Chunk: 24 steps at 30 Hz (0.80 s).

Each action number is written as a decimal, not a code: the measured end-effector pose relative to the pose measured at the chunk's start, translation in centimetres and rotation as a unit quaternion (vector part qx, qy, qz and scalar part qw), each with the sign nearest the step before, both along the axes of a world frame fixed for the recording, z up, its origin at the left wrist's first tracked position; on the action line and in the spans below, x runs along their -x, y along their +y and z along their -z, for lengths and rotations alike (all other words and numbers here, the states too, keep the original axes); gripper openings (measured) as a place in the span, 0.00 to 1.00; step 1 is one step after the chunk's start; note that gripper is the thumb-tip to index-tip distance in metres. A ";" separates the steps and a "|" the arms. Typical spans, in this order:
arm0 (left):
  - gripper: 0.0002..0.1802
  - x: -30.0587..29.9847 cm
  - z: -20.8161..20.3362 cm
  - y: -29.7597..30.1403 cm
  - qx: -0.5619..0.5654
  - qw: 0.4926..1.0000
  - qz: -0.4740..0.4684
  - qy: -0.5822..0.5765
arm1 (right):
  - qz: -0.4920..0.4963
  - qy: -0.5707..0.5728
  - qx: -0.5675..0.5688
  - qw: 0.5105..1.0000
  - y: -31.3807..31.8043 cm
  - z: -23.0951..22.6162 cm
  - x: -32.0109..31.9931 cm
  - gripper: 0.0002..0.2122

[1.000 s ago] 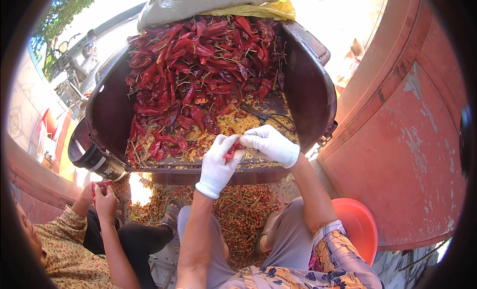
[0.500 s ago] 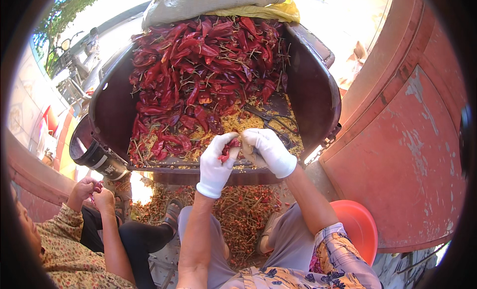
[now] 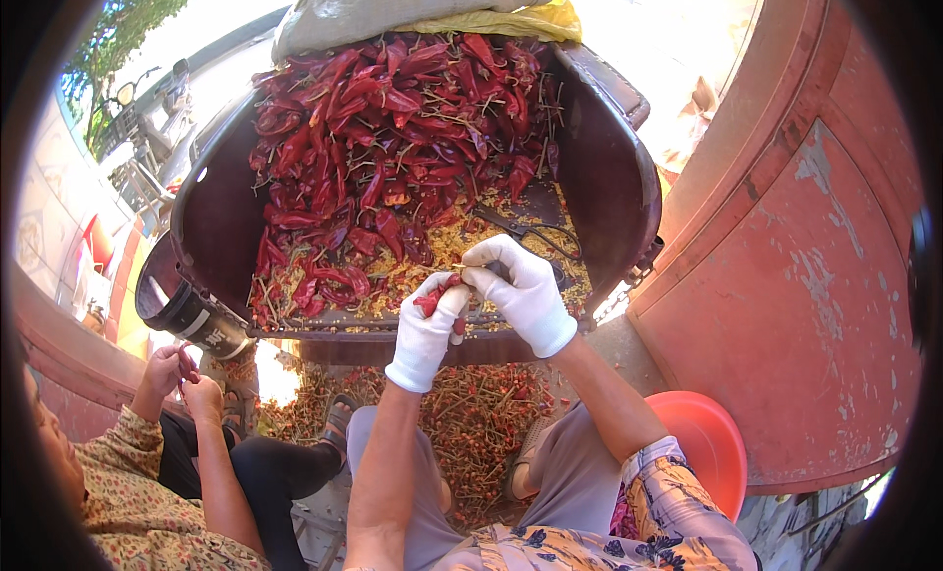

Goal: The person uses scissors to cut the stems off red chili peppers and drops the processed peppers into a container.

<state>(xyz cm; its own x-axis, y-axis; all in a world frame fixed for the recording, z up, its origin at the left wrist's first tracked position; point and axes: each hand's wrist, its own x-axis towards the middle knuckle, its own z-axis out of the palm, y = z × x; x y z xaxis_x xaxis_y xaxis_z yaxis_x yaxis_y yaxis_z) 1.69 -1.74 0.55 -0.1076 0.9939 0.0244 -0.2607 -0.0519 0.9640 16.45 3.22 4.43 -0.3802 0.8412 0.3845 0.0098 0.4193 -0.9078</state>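
My left hand (image 3: pixel 424 337), in a white glove, is closed around a dried red chili pepper (image 3: pixel 432 298). Bits of red show above its thumb and below its fingers. My right hand (image 3: pixel 528 301), gloved too, pinches the pale stem (image 3: pixel 458 268) at the top end of that pepper. Both hands are over the front edge of a dark metal cart bed (image 3: pixel 614 178). Ahead of them, a big heap of dried red chilies (image 3: pixel 393 119) fills the back of the bed. Dark-handled scissors (image 3: pixel 535 233) lie on scattered yellow seeds (image 3: pixel 447 245), partly behind my right hand.
Stems and scraps (image 3: pixel 481 424) litter the ground between my feet. A red plastic basin (image 3: pixel 702 443) stands by my right leg. At left, a co-worker's hands (image 3: pixel 187 380) hold a chili beside a black bucket (image 3: pixel 201 321). A sack (image 3: pixel 413 11) covers the heap's far end.
My right fingertips have shifted left and slightly up, onto the stem. The pepper shows more above my left hand. The co-worker's hands have moved slightly.
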 end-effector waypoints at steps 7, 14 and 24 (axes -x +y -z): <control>0.09 0.1 -0.1 -0.2 -0.037 0.998 0.013 0.058 | -0.014 -0.049 -0.020 0.998 0.1 -0.2 -0.2 0.07; 0.07 0.0 -0.8 -0.4 -0.078 0.990 -0.018 0.113 | -0.161 0.217 0.365 0.891 0.5 0.9 -0.2 0.06; 0.07 -0.2 -0.2 -0.8 -0.079 0.995 0.019 -0.059 | -0.345 0.420 0.495 0.678 2.5 2.7 -0.1 0.08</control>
<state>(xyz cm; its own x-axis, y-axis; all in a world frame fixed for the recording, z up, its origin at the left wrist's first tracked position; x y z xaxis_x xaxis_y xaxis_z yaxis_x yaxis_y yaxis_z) 1.90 -2.53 0.78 -0.0812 0.9822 0.1692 -0.3757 -0.1874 0.9076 16.52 5.73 1.70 -0.8108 0.5788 0.0871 -0.5741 -0.7573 -0.3114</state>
